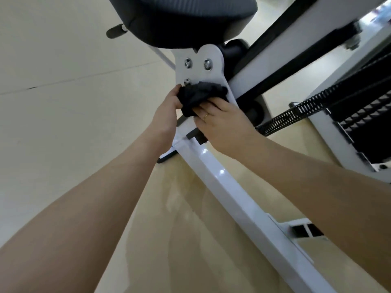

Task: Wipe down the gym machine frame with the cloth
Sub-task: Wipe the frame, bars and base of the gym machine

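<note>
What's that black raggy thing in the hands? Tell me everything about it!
It is the cloth, a dark grey-black piece of soft fabric, bunched into a crumpled wad. It is pressed against the lower part of the white bracket plate, just under the bolts. The left hand grips its left side, and the right hand holds it from below.

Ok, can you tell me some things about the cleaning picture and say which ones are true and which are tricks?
1. The cloth is dark. True.
2. Only one hand touches the cloth. False: the left hand and the right hand both hold it.
3. The cloth is pressed on the white plate with bolts. True.
4. The seat pad above is bright red. False: it is black.
5. The right hand wears a ring. True.
6. The long bar below the hands is black. False: it is white.
</note>
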